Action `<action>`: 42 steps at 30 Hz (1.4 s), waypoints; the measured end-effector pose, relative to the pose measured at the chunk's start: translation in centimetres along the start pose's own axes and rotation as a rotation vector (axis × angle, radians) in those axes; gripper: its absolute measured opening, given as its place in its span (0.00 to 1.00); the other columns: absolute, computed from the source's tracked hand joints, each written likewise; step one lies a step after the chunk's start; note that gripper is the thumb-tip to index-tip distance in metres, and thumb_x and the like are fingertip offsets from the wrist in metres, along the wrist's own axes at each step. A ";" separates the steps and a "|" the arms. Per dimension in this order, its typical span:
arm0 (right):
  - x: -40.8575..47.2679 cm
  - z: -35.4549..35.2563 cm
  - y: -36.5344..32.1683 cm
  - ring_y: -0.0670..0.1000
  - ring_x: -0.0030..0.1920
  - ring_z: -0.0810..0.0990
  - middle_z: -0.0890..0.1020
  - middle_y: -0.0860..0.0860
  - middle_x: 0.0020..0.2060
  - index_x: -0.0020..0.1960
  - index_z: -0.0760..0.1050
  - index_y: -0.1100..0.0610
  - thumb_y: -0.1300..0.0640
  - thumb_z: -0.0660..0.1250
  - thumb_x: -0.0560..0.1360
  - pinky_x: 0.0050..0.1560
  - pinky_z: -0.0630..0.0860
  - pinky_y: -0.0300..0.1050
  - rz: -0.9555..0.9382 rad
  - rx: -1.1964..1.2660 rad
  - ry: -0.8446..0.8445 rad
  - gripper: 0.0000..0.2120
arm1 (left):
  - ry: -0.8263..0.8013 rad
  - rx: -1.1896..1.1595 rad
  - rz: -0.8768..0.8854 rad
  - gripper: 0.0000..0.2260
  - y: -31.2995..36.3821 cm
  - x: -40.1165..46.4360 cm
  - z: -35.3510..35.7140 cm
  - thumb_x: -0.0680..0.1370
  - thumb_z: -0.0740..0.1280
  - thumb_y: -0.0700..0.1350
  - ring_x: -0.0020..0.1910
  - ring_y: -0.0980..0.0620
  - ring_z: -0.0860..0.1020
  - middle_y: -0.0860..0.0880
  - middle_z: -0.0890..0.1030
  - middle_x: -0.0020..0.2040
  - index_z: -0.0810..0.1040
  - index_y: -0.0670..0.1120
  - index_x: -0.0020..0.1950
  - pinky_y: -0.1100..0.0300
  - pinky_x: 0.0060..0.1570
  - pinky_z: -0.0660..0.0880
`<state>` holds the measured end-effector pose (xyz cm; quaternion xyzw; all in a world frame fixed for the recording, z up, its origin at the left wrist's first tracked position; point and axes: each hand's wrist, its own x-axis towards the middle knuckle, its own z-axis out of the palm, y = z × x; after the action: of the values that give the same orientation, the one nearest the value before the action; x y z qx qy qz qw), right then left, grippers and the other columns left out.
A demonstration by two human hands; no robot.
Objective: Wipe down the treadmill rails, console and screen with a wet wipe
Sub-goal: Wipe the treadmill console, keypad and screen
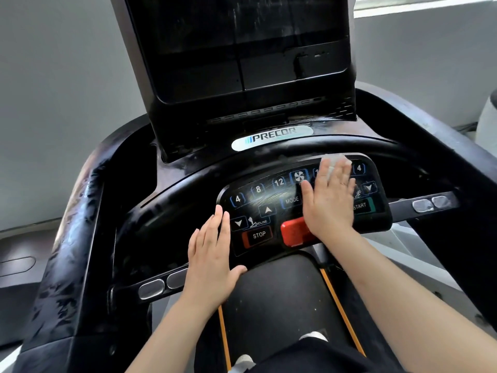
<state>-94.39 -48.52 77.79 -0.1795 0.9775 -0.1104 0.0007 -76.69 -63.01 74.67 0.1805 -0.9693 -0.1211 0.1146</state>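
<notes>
The black treadmill console panel (271, 200) with lit buttons fills the middle of the head view, streaked with wet marks. My right hand (329, 196) lies flat on its right half, fingers straight, pressing a white wet wipe (336, 160) whose edge shows past my fingertips. My left hand (212, 261) rests flat with straight fingers on the panel's lower left edge, holding nothing. The dark screen (236, 25) stands above, also streaked. The left rail (72, 224) and right rail (441, 138) curve along both sides.
A curved black handlebar (242, 162) arches over the panel. Silver grip sensors sit on the left crossbar (152, 288) and right crossbar (430, 204). A red safety clip (295, 232) lies below my right hand. The belt (279, 297) runs beneath, with grey walls around.
</notes>
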 end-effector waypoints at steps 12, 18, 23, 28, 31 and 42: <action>-5.7 3.1 -3.0 0.54 0.76 0.53 0.54 0.56 0.75 0.76 0.51 0.58 0.39 0.42 0.77 0.72 0.46 0.57 -0.447 -0.133 0.037 0.33 | -0.017 -0.069 0.003 0.51 0.0 -0.1 -0.2 0.63 0.79 0.48 0.73 0.52 0.50 0.51 0.45 0.76 0.50 0.43 0.76 0.51 0.71 0.50; -2.1 -0.3 1.3 0.53 0.75 0.33 0.35 0.56 0.76 0.76 0.32 0.61 0.38 0.36 0.78 0.73 0.34 0.57 0.036 -0.077 -0.065 0.36 | -0.004 -0.031 0.014 0.50 0.1 -0.2 -0.2 0.62 0.79 0.50 0.72 0.50 0.52 0.51 0.46 0.74 0.54 0.41 0.76 0.48 0.71 0.54; -5.7 1.5 -3.2 0.58 0.76 0.41 0.44 0.61 0.76 0.75 0.39 0.64 0.35 0.32 0.74 0.74 0.37 0.57 -0.266 -0.102 -0.028 0.40 | 0.035 0.013 0.000 0.53 0.3 -0.4 0.2 0.57 0.82 0.50 0.71 0.47 0.55 0.45 0.55 0.76 0.58 0.39 0.75 0.45 0.67 0.61; -8.1 3.3 -3.5 0.55 0.73 0.63 0.66 0.58 0.72 0.71 0.67 0.63 0.38 0.44 0.77 0.71 0.50 0.60 -0.489 -0.161 -0.003 0.36 | 0.082 0.059 0.022 0.53 0.4 -0.6 0.7 0.54 0.83 0.49 0.70 0.43 0.58 0.40 0.59 0.73 0.59 0.39 0.72 0.44 0.63 0.62; -6.3 1.5 -1.3 0.54 0.74 0.61 0.64 0.57 0.73 0.73 0.64 0.62 0.36 0.35 0.77 0.72 0.40 0.58 -0.300 -0.191 0.010 0.40 | 0.085 0.058 0.045 0.52 0.7 -0.6 0.8 0.55 0.82 0.49 0.71 0.42 0.57 0.40 0.56 0.74 0.59 0.40 0.72 0.43 0.65 0.61; -7.8 1.2 -2.4 0.57 0.67 0.72 0.76 0.60 0.64 0.63 0.75 0.66 0.41 0.31 0.80 0.70 0.53 0.55 -0.349 -0.120 0.039 0.42 | 0.083 0.079 0.069 0.53 1.9 -0.8 1.2 0.53 0.83 0.49 0.70 0.41 0.58 0.39 0.58 0.73 0.60 0.40 0.71 0.42 0.64 0.60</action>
<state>-86.21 -48.25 76.81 -0.3438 0.9363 -0.0536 -0.0479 -76.87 -60.78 73.91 0.1563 -0.9734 -0.0713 0.1514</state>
